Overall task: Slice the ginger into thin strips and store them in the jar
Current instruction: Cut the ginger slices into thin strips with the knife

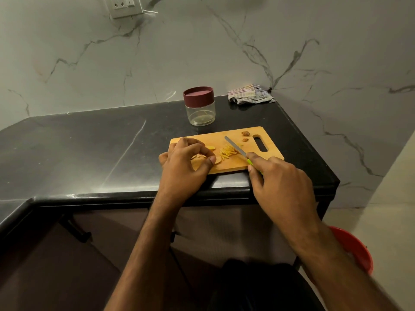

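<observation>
Behind the cutting board [226, 163], lidded jar [199, 106] seemingly empty; left fingers [202, 151] pinching ginger slices [216, 160], right fingers [252, 158] curled round knife [235, 148].

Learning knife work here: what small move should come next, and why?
Probably bring the knife left onto the slices the left hand pinches. The strips lie cut beside the blade, those slices are whole, and the jar is lidded.

From my feed I see two bare forearms reaching in from the bottom edge, with no sleeves showing on either. The left hand [184, 162] and right hand [280, 182] wear no gloves, and I can make out no rings, watch or bracelet. Fingernails look short.
</observation>
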